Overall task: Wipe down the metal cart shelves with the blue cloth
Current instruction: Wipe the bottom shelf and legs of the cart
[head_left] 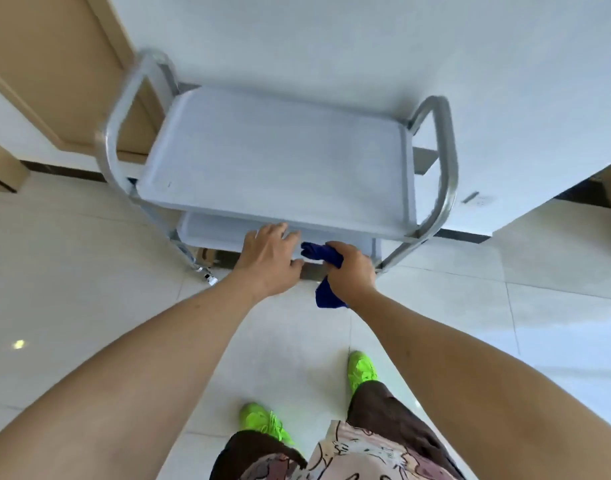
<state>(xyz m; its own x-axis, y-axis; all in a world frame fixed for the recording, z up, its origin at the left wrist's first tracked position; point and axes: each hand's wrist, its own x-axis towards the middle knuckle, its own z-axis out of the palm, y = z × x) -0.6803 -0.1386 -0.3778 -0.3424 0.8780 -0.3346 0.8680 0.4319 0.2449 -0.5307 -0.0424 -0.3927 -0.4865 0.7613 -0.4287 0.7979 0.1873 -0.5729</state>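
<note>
The blue cloth [323, 259] is bunched in my right hand [351, 270], fingers wrapped tight round its middle, one end poking out toward the cart and the other hanging loose below my wrist. It sits just in front of the near edge of the top shelf [276, 157], over the strip of lower shelf [210, 232] that shows beneath, and I cannot tell whether it touches either one. My left hand [271, 259] is beside it, fingers loosely spread and holding nothing, fingertips at the lip of the top shelf.

Both shelves of the metal cart [444, 161] look bare, so nothing needs moving first. To wipe well, I judge I should open the wad into a flat pad under my palm, since a crumpled ball only touches in spots. I would steady the frame with my left hand, because the cart stands on castors on a smooth tiled floor [72, 271] and may roll toward the wall [366, 46]. Then long overlapping strokes from the far edge back to me, working into the raised rim and corners, top shelf before lower.
</note>
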